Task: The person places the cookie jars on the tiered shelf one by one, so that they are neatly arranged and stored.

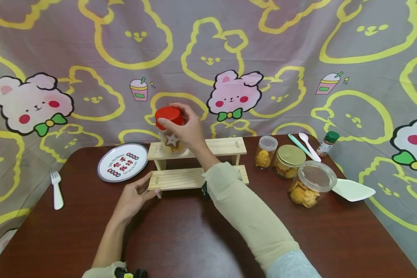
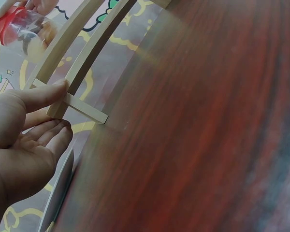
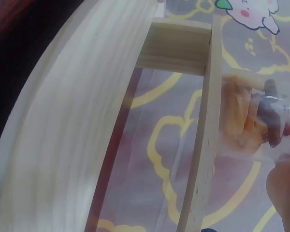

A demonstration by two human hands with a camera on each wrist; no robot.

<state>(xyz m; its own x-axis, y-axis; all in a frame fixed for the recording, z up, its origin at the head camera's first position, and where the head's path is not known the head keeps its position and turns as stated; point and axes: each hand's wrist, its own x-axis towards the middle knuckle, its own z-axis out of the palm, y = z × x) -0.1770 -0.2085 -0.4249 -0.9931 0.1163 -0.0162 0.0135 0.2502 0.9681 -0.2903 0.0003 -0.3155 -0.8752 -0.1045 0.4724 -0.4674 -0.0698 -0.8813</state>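
The right hand (image 1: 187, 129) is curled round a red-lidded clear cookie jar (image 1: 169, 131), thumb and fingers wrapping its lid and upper wall; the jar stands on the left end of the top step of a two-step wooden rack (image 1: 226, 146). Below and in front of that grip, the left hand (image 1: 133, 197) rests with straight, relaxed fingers against the left end of the rack's lower step, clasping nothing. Left of the jar lies a printed round plate (image 1: 122, 166), farther left a white fork (image 1: 56, 190). Right of the rack stand three more cookie jars (image 1: 288, 161).
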